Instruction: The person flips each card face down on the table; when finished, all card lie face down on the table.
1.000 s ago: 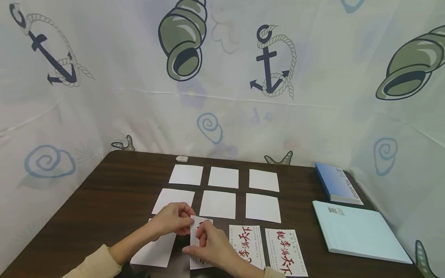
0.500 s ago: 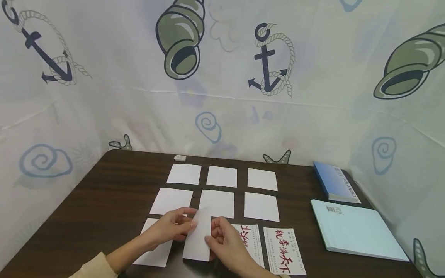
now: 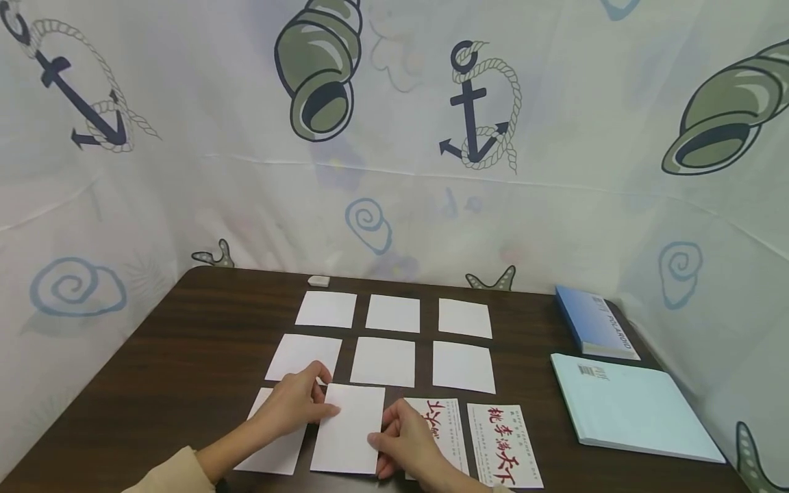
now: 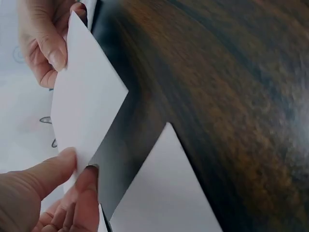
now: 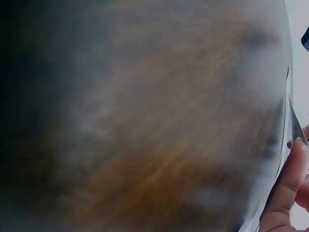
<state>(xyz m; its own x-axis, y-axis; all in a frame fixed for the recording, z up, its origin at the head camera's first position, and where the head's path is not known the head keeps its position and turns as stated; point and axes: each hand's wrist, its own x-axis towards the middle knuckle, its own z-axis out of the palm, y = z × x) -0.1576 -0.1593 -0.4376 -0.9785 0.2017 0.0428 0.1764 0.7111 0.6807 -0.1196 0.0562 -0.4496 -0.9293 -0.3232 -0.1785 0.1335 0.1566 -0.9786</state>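
Note:
Between both hands is a card (image 3: 350,428), its blank white face showing in the head view. My left hand (image 3: 292,404) pinches its left edge between thumb and fingers. On the opposite edge, my right hand (image 3: 407,438) pinches it low down. The left wrist view shows the same card (image 4: 89,92) raised off the dark table. Partly under my left forearm lies a blank white card (image 3: 277,448). Right of my right hand lie two cards with red Chinese characters, a nearer card (image 3: 453,438) partly covered by the hand and an outer card (image 3: 505,445).
Two rows of blank white cards, including a middle card (image 3: 383,361), lie farther back on the dark wooden table (image 3: 185,356). A pale blue book (image 3: 635,407) and a blue box-like block (image 3: 598,325) sit at right. A small white piece (image 3: 318,281) lies at the back edge.
The card in my hands has been turned from its red-lettered face to its blank face, then lowered flatter toward the table. Both hands stay at its edges.

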